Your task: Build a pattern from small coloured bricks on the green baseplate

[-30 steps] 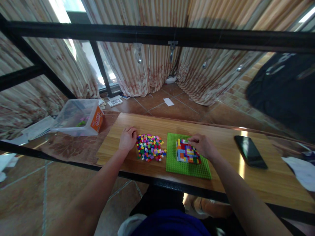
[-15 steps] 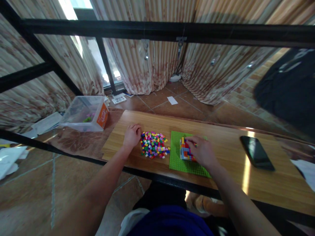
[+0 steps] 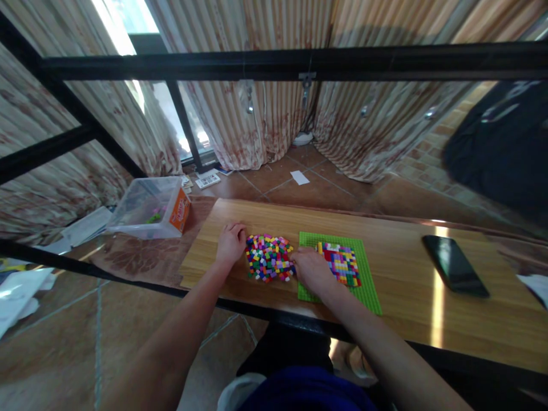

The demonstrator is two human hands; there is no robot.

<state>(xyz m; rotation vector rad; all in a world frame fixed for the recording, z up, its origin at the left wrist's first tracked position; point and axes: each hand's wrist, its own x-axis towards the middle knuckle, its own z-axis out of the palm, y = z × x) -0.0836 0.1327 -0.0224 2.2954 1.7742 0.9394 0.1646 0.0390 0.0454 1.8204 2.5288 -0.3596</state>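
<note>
A loose heap of small multicoloured toy bricks [image 3: 269,260] lies on the wooden table. My left hand [image 3: 232,242] rests at the heap's left edge with its fingers curled in; whatever they hold is hidden. At the heap's right edge, my right hand [image 3: 314,269] has its fingertips pinched together against the outermost bricks. What sits in that pinch is too small to tell. Under my right wrist lies a green baseplate [image 3: 369,291]. A block of closely set coloured bricks [image 3: 342,262] stands on it, its left part hidden by my right hand.
On the table's right side lies a black phone [image 3: 454,265]. A clear plastic box [image 3: 148,208] with an orange label and a few pieces inside stands left of the table [image 3: 400,257]. A black bar [image 3: 274,67] crosses in front of the curtains.
My right hand has moved left from the brick block on the baseplate to the heap's right edge, uncovering most of the block. My left hand has stayed beside the heap.
</note>
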